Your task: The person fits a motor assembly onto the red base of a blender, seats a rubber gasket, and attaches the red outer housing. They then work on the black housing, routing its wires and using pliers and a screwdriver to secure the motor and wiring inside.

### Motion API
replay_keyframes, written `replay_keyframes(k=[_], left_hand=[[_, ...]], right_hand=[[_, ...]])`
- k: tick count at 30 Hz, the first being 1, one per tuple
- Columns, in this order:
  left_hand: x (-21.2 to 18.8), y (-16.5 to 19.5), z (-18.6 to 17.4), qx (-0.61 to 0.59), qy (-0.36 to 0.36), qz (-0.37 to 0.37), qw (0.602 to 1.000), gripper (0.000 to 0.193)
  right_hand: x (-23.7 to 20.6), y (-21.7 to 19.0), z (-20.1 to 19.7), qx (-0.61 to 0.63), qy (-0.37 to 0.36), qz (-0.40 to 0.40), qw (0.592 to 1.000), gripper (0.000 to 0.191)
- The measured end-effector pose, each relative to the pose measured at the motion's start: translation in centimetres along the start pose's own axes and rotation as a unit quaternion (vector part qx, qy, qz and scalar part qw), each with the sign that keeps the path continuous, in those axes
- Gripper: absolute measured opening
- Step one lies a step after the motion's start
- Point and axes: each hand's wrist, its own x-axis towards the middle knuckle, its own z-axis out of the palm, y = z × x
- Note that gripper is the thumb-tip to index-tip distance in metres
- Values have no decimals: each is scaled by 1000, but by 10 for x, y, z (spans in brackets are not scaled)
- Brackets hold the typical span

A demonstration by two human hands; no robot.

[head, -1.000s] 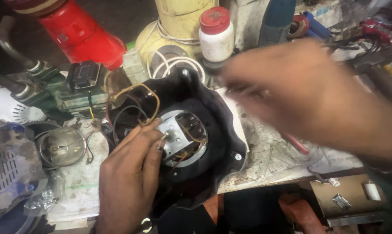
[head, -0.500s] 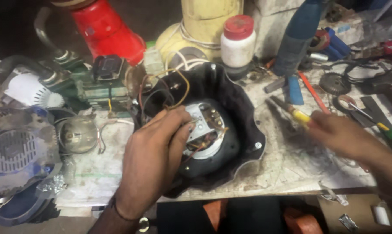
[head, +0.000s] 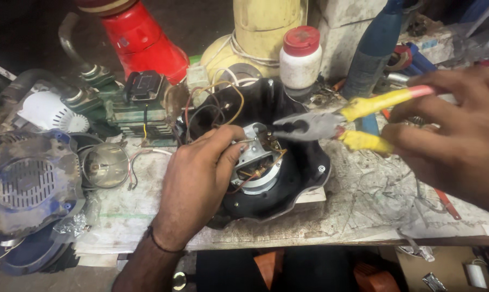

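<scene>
Carefully now: left hand [head: 198, 178] pinches the motor [head: 258, 157] terminal; right hand [head: 452, 130] clenches yellow-handled pliers [head: 331, 123], best approaching slowly, just beside those fingertips.

White jar [head: 301, 57] and wires [head: 212, 100] crowd behind the black housing [head: 304, 173]; right tabletop [head: 374, 200] lies open.

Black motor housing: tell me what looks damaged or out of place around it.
The black motor housing lies opened, loose brown and orange wires looping out untidily. The newspaper-covered bench under it is grimy and torn. Nothing looks spilled; whether the motor is damaged cannot be told.
</scene>
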Motion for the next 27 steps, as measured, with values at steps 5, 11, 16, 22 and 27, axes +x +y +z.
replay_keyframes(k=[5, 11, 16, 22, 27], left_hand=[[-3, 1, -3, -1, 9, 19, 1000, 13], [-11, 0, -9, -4, 19, 40, 999, 13], [-18, 2, -9, 9, 17, 37, 999, 12], [-21, 5, -12, 22, -51, -49, 997, 55], [-26, 5, -21, 59, -113, 59, 990, 135]], right_hand=[[19, -16, -18, -48, 6, -25, 999, 29], [22, -29, -27, -87, -9, -38, 995, 32], [11, -33, -26, -95, -43, -17, 994, 36], [-4, -28, -31, -152, -76, -39, 985, 42], [3, -18, -39, -105, -82, -46, 990, 31]])
